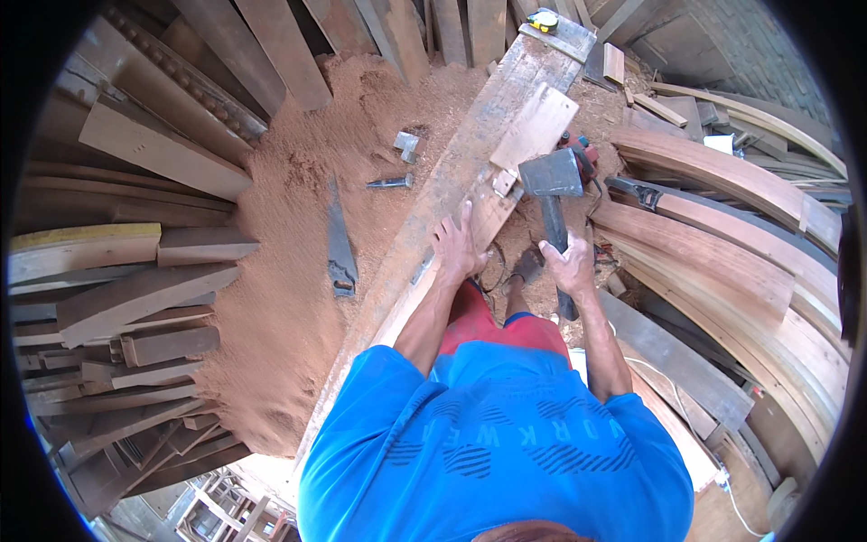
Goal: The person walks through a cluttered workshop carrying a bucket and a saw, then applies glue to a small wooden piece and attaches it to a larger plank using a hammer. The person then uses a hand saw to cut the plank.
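My right hand (571, 265) is wrapped round the handle of a mallet with a dark, blocky head (553, 173), held up beside the work. Fingers spread, my left hand (459, 247) rests on a light wooden piece (495, 215) lying along a long plank bench (438, 194). Just beyond that hand sits a small pale block (504, 183), close to the mallet head. A wider pale board (536, 125) lies farther up the bench. Partly behind the mallet head is a red tool (583, 155), whose kind I cannot make out.
Left of the bench, a handsaw (340, 242), a short dark tool (390, 182) and a metal piece (406, 144) lie on sawdust (289, 298). A yellow-black tape measure (543, 20) sits at the bench's far end. Another saw (641, 192) rests on timber stacked right; more boards (163, 154) line the left.
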Tool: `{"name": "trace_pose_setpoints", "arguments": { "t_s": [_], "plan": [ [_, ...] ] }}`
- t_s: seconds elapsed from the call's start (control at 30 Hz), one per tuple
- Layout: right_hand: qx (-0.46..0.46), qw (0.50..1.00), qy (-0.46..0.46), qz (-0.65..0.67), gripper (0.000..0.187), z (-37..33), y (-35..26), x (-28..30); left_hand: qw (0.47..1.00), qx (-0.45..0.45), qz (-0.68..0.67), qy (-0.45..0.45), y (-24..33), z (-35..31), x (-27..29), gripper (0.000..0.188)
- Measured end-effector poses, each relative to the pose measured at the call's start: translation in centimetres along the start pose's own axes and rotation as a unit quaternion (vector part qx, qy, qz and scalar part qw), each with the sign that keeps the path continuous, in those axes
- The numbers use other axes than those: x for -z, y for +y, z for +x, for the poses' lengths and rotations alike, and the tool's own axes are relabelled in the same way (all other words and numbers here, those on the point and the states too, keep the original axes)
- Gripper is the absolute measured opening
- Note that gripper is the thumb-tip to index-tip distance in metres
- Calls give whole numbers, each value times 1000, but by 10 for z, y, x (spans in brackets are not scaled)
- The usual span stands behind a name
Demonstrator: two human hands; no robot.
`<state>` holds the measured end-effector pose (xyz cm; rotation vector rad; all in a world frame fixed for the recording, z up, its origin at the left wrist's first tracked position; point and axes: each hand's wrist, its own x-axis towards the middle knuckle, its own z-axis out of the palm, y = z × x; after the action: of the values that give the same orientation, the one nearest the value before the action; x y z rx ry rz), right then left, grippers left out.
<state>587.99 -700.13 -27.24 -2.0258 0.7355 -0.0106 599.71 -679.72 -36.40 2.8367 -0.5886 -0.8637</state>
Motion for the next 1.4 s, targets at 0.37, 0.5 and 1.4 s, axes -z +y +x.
{"name": "trace_pose_setpoints", "arguments": {
  "t_s": [0.37,0.5,1.4],
  "plan": [
    [119,993,-10,0,35,32,-18,25,998,-17,20,-56,21,-15,-8,125],
    [-39,982,-123,141,27,58,-26,8,999,-43,-14,-25,14,-15,-10,126],
    [57,934,-134,-327,30,54,6,3,993,-73,-92,-21,-2,-14,-6,124]
  ]
}}
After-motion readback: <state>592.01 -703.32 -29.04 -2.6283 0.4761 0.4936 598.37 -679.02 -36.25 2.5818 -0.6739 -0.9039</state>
